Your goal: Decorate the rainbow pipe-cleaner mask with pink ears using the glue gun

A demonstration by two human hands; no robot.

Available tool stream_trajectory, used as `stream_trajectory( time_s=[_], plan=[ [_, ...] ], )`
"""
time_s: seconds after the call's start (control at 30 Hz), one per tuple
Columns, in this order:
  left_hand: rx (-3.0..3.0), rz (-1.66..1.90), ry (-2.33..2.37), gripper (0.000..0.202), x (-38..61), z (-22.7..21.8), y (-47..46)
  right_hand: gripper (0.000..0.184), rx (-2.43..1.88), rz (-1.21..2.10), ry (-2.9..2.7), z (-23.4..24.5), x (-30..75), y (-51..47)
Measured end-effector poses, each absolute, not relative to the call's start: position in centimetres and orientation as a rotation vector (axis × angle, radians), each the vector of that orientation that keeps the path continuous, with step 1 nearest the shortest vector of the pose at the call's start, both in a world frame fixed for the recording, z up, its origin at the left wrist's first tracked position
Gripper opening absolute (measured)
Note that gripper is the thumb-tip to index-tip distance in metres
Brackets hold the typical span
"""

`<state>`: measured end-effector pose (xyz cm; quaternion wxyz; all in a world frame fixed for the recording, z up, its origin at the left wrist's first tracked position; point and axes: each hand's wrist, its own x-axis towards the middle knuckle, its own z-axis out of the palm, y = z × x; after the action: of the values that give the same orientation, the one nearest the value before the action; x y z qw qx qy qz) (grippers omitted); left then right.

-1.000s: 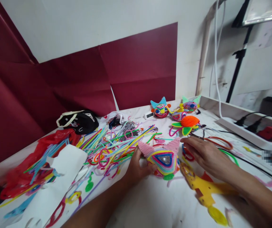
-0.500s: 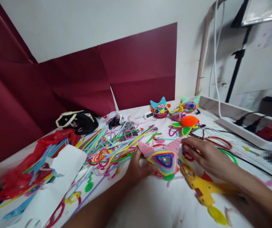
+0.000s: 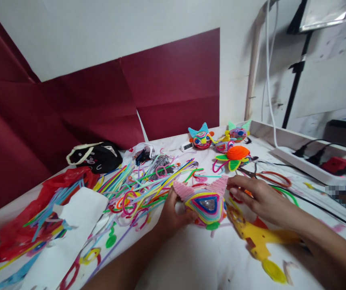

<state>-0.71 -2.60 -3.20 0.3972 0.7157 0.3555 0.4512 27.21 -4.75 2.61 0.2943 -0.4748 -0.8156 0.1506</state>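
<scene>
Pink-eared critter point(image 3: 204, 209) looking pretty far along, sitting around 5 o'clock from the middle of the view

Left hand point(image 3: 175, 217) is pinching its 9 o'clock side, thumb in front, fingers going behind; right hand point(image 3: 257, 195) is keeping its fingertips bunched at the outer edge of the 2 o'clock ear, though I can't tell if they're actually gripping. Both pink ears point(image 3: 185, 190) are already sticking up, rainbow bands point(image 3: 219, 205) are ringing a clear centre point(image 3: 209, 204), and a green blob point(image 3: 213, 225) is sitting at 6 o'clock. Blue-eared critter point(image 3: 201, 139) is standing at 12 o'clock with a fuller face, so I'm guessing only finishing bits are left; the back isn't showing, so who knows.
</scene>
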Motion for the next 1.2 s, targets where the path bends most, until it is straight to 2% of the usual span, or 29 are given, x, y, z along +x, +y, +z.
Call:
stream_trajectory(
  time_s=[0.47, 0.63, 1.2],
  plan=[
    [1.812, 1.152, 0.867, 0.073, -0.8, -3.37, -2.66, 0.027, -1.248, 0.504, -2.154, 2.61, 27.31, -4.92],
    [1.773, 1.143, 0.868, 0.064, -0.81, -3.29, -2.74, 0.025, -1.228, 0.572, -2.099, 2.39, 27.46, -4.8],
    [1.668, 1.225, 0.924, 0.045, -0.52, -3.25, -3.09, 0.04, -1.171, 0.862, -1.85, 1.87, 27.4, -4.56]
  ],
)
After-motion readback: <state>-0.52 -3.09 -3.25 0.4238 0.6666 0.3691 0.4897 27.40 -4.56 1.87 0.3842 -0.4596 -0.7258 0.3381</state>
